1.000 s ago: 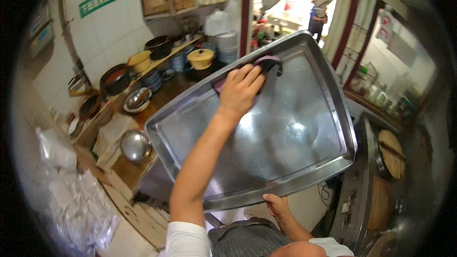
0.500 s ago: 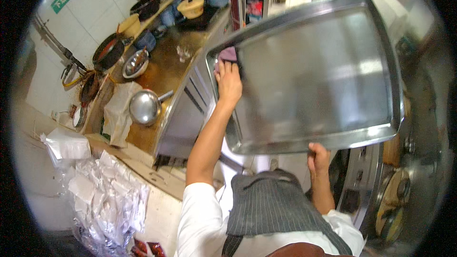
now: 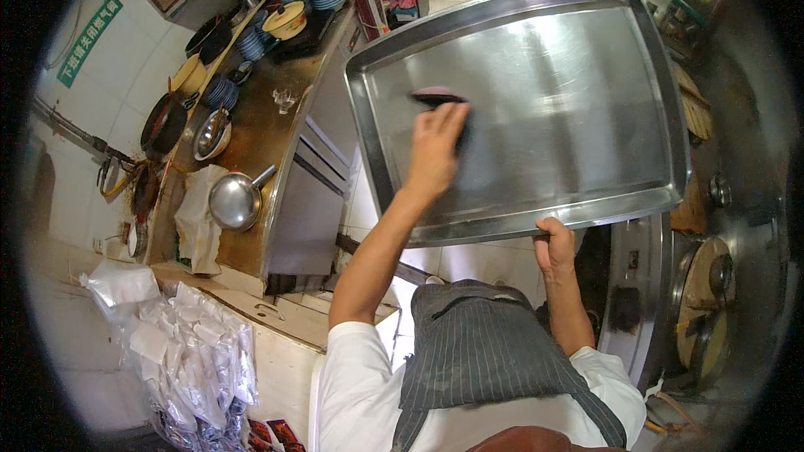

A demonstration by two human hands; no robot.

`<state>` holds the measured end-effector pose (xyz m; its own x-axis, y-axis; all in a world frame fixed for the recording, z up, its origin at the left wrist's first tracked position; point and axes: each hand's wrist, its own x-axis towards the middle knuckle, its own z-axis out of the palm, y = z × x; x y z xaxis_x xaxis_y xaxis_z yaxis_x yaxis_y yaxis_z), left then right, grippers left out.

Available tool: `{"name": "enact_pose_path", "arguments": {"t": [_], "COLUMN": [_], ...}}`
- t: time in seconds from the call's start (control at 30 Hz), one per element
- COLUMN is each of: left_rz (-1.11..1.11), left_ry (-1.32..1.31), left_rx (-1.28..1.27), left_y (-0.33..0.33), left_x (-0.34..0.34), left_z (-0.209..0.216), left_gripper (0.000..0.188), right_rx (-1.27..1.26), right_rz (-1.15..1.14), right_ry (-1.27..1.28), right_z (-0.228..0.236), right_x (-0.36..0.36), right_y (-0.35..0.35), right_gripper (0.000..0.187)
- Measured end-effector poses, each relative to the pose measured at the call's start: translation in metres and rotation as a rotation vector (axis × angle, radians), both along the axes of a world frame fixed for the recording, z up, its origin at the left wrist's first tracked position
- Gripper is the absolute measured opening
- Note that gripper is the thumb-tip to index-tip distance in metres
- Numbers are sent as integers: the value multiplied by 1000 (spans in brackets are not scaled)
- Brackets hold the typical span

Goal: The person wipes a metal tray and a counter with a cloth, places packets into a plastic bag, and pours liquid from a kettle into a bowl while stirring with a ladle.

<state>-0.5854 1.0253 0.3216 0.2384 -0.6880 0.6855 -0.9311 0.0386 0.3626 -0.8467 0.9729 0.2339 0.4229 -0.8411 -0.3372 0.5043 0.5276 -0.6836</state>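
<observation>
Head view: our right hand [image 3: 556, 243] grips the near rim of the large rectangular stainless-steel tray [image 3: 578, 109], held tilted up before us. Left hand [image 3: 435, 151] presses a dark scrubbing pad [image 3: 437, 98] onto its inner face. Beyond-left, brown countertop [image 3: 268, 125] with steel pan [image 3: 234, 201].

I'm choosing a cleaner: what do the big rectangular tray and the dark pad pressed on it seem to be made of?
The big rectangular tray looks like stainless steel: silver-grey, with a brushed, softly reflective sheen and a rolled rim. The dark pad under the left hand seems to be a soft scouring sponge or cloth, dull with a pinkish top; mostly hidden, so this is uncertain. The right hand grips the tray's near rim.
</observation>
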Motion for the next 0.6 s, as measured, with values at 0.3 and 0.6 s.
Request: {"name": "enact_pose_path", "arguments": {"t": [0.3, 0.6], "left_rz": [-591, -680], "left_ry": [19, -173], "left_rx": [191, 476], "left_y": [-63, 5], "left_x": [-125, -85], "left_z": [16, -42], "left_gripper": [49, 41], "right_rx": [-69, -129], "right_rz": [-8, -179], "right_ry": [26, -11], "right_z": [10, 19], "right_x": [-41, -49], "right_y": [-25, -26], "right_gripper": [49, 29]}}
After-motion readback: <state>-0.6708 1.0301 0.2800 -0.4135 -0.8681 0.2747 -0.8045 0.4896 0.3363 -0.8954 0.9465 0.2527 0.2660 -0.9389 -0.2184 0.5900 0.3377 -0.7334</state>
